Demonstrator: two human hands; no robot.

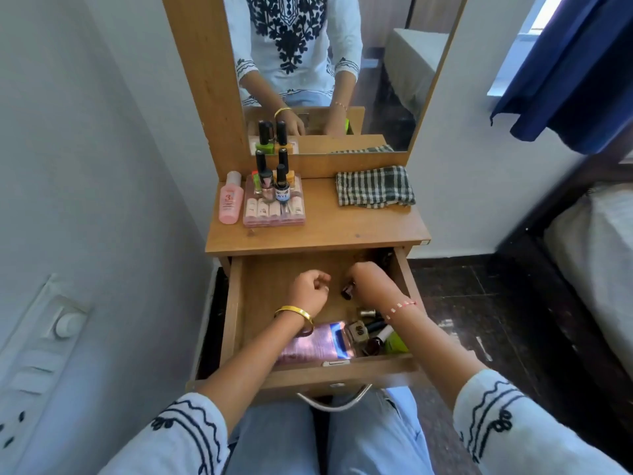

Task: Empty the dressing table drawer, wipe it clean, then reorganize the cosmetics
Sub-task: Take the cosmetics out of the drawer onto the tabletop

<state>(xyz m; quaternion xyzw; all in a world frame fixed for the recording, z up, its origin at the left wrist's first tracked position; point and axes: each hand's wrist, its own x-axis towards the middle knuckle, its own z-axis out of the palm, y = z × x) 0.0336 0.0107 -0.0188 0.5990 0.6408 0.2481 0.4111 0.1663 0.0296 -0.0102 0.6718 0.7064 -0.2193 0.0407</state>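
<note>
While right hand (368, 282) grips dark glossy bottle (347, 291), left hand (308, 289) curled.

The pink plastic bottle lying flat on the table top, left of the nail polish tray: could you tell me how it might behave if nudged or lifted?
The pink plastic bottle lies on its side and looks rounded, so a sideways nudge would probably roll it. Being plastic, it seems unlikely to break. Its smooth surface may feel slightly slippery.
</note>
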